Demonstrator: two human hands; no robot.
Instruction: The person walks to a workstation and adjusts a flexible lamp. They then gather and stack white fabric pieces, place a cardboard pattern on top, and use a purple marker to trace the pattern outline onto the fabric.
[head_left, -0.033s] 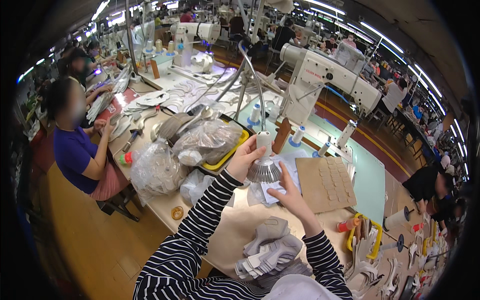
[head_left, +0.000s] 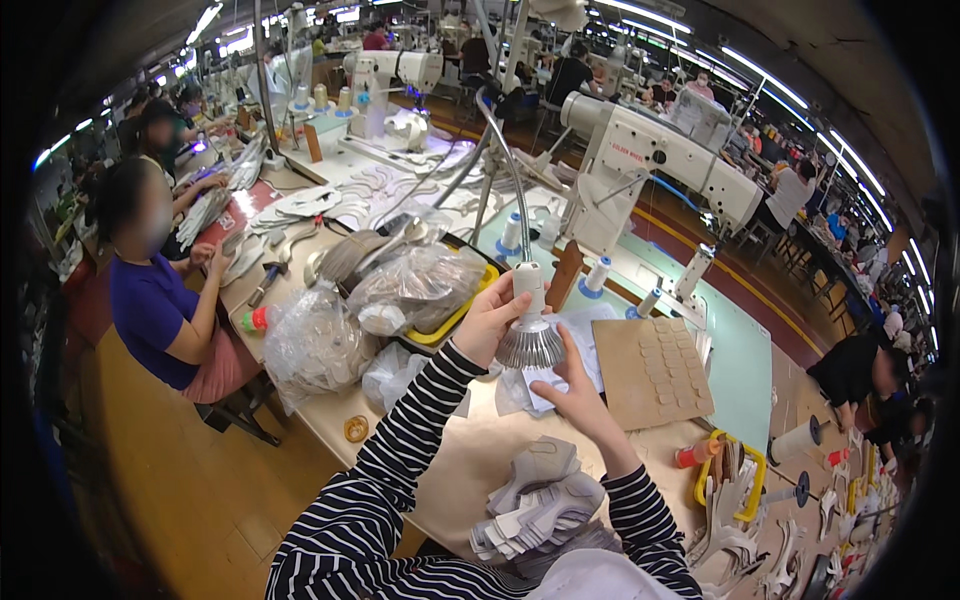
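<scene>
My left hand [head_left: 488, 324] is closed around the white socket of a gooseneck work lamp [head_left: 530, 348], thumb across its front. The lamp's ribbed metal head points down over the table, hanging from a curved flexible metal arm. My right hand [head_left: 584, 402] is beside the lit lamp head, its thumb and fingers apart and holding nothing; whether a fingertip touches the rim I cannot tell. Below my hands lies a pile of grey and white cut shoe pieces [head_left: 545, 500]. Just behind the lamp are white papers [head_left: 580, 345].
A brown board with small oval pieces [head_left: 650, 372] lies right of the lamp. A white sewing machine [head_left: 660, 160] stands behind, near thread cones [head_left: 594, 275]. Plastic bags of pieces [head_left: 318, 345] and a yellow-rimmed tray [head_left: 465, 305] are at left. A co-worker in purple [head_left: 150, 315] sits there.
</scene>
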